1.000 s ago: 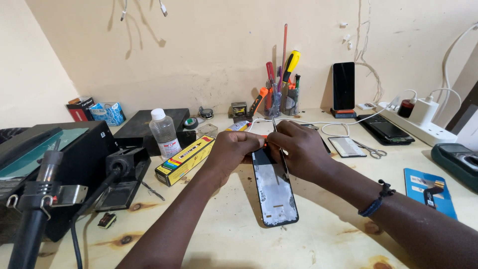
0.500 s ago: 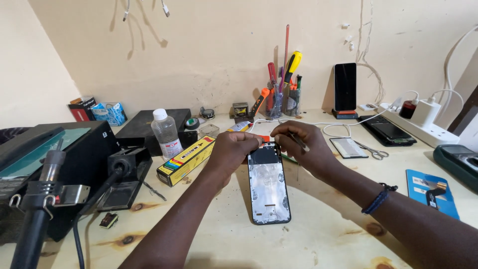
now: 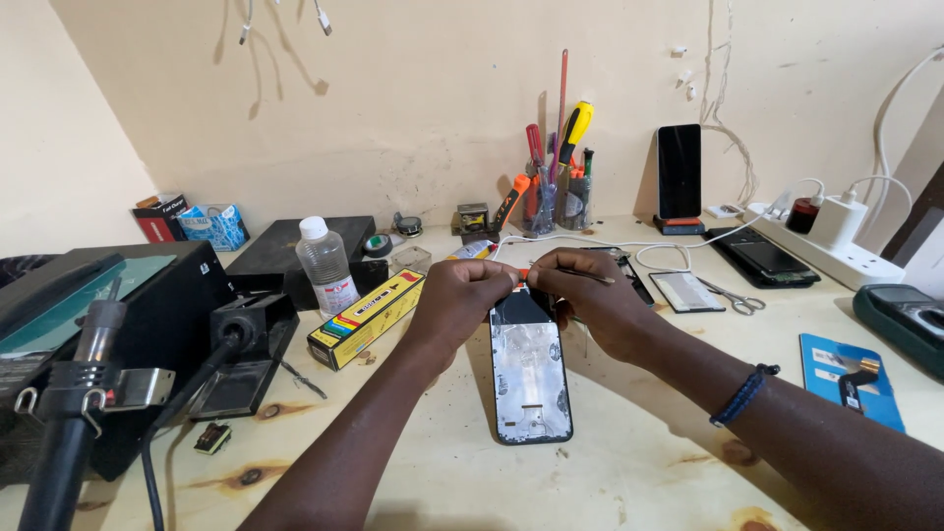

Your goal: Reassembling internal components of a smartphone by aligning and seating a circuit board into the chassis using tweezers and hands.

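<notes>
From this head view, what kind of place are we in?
Most likely a small phone repair bench. Both hands, left hand and right hand, work at the top of an opened phone frame on a wooden table; a cup of screwdrivers and a hot-air tool are nearby.

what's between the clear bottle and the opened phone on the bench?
Head view: a long yellow box lies between the clear bottle and the opened phone. The left hand hovers just past it, at the phone's top edge.
</notes>
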